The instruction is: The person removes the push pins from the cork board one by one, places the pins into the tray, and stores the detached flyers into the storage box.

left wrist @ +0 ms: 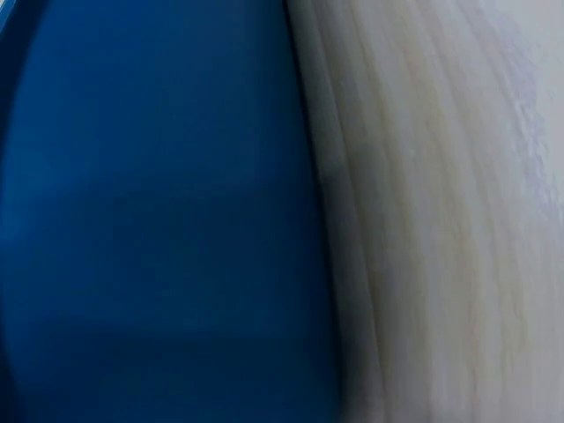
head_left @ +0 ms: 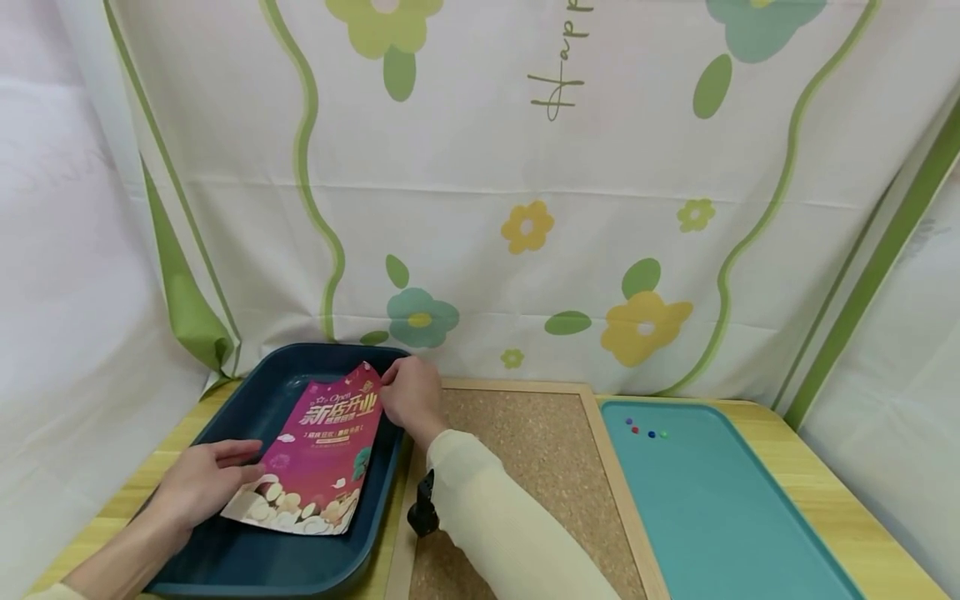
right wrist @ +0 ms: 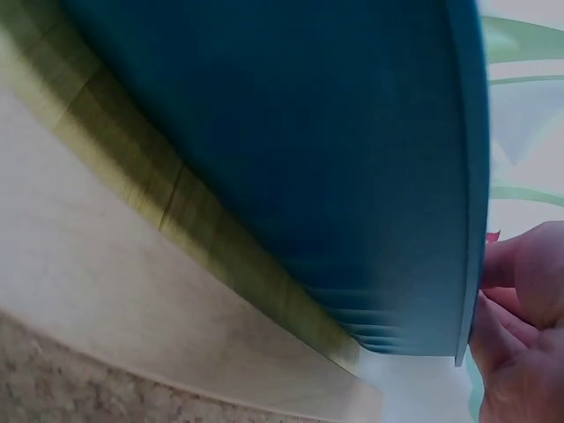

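Note:
A magenta printed flyer (head_left: pixel 318 458) with white lettering lies tilted inside a dark blue tray (head_left: pixel 217 567) at the left of the head view. My right hand (head_left: pixel 414 398) pinches the flyer's upper right edge by the tray's far right corner. In the right wrist view, the fingers (right wrist: pixel 507 339) are bent beside the tray's rim, with a tiny red corner showing past them. My left hand (head_left: pixel 206 483) reaches over the tray's left side, its fairly straight fingers at the flyer's left edge. Only the tray and table appear in the left wrist view, without the hand.
A wood-framed cork board (head_left: pixel 517 442) lies right of the tray, under my right forearm. Farther right is a teal tray (head_left: pixel 720 500) with several tiny coloured pieces (head_left: pixel 651 434) near its far end. A flower-printed cloth (head_left: pixel 465 200) hangs behind the wooden table (head_left: pixel 825 492).

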### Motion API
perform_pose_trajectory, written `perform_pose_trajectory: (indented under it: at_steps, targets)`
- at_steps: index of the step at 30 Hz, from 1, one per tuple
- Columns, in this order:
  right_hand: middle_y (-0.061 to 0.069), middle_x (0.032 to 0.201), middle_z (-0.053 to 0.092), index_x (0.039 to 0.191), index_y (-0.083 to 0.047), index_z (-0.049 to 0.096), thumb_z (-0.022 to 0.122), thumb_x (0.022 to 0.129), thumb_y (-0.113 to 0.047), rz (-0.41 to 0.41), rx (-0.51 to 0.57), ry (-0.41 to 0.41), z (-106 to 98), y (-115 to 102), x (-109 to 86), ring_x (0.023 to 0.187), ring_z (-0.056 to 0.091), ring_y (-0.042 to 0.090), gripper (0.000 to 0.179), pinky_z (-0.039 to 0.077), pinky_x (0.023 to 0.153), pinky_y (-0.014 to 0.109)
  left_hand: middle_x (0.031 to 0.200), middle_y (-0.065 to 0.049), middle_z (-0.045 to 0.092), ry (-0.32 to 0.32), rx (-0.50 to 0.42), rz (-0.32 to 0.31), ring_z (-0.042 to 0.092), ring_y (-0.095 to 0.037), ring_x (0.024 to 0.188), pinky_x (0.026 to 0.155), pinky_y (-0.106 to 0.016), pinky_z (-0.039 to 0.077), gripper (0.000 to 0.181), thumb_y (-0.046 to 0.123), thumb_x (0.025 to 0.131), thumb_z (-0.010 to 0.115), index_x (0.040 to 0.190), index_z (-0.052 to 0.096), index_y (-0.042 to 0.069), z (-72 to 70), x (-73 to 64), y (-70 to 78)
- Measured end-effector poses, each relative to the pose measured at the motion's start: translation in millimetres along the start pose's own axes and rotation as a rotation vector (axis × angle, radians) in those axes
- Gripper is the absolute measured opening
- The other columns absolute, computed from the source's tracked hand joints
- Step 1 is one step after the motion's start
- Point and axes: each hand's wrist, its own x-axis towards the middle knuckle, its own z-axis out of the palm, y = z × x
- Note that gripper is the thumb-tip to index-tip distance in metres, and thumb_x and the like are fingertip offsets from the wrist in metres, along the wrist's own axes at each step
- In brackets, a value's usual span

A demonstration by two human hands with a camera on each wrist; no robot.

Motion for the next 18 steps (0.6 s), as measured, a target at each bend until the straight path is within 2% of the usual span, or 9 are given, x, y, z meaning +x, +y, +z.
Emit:
perform_pose_trajectory:
  at_steps: [5,8,12,15,18]
  targets:
    - [0.0,0.092,0.077,0.093,-0.012,0.081,0.08,0.096,-0.021,-0.038,-0.011,0.003,0.9,0.8,-0.4,0.079,0.062,0.011,0.009,0.056,0.067,0.023,0.159,-0.042,0.032,-0.028,-0.061,-0.033,0.032,-0.058,0.14,0.109,-0.07,0.045,0.074,0.037,0.106,0.063,0.158,0.037,-0.01,1.1,-5.3,4.7]
    - [0.0,0.093,0.078,0.096,-0.012,0.08,0.078,0.097,-0.02,-0.061,-0.054,-0.006,0.6,-0.5,-1.6,0.078,0.063,0.01,0.009,0.057,0.067,0.023,0.161,-0.042,0.027,-0.048,-0.084,-0.028,0.031,-0.059,0.142,0.113,-0.073,0.04,0.075,0.036,0.107,0.059,0.159,0.033,-0.01,0.5,-8.2,8.7]
    - [0.002,0.101,0.08,0.11,-0.01,0.08,0.075,0.099,-0.021,-0.053,-0.091,-0.041,0.2,-3.2,-4.5,0.077,0.065,0.01,0.016,0.061,0.07,0.025,0.164,-0.042,0.023,-0.071,-0.08,0.001,0.029,-0.06,0.145,0.113,-0.077,0.036,0.08,0.041,0.108,0.057,0.162,0.027,-0.009,-0.2,-10.1,15.4]
    - [0.004,0.107,0.08,0.116,-0.01,0.079,0.075,0.1,-0.021,-0.042,-0.084,-0.048,-0.2,-3.4,-6.4,0.079,0.066,0.011,0.02,0.064,0.073,0.028,0.166,-0.042,0.019,-0.079,-0.086,0.015,0.026,-0.06,0.147,0.114,-0.079,0.033,0.082,0.044,0.109,0.055,0.165,0.022,-0.007,-0.1,-10.1,21.3]
    - [0.004,0.106,0.079,0.113,-0.01,0.079,0.075,0.1,-0.021,-0.067,-0.032,-0.038,-1.4,0.0,-6.5,0.081,0.065,0.011,0.018,0.062,0.073,0.026,0.167,-0.041,0.016,-0.084,-0.093,0.035,0.025,-0.06,0.149,0.116,-0.08,0.03,0.083,0.045,0.11,0.053,0.166,0.02,-0.006,0.7,-9.4,26.9]
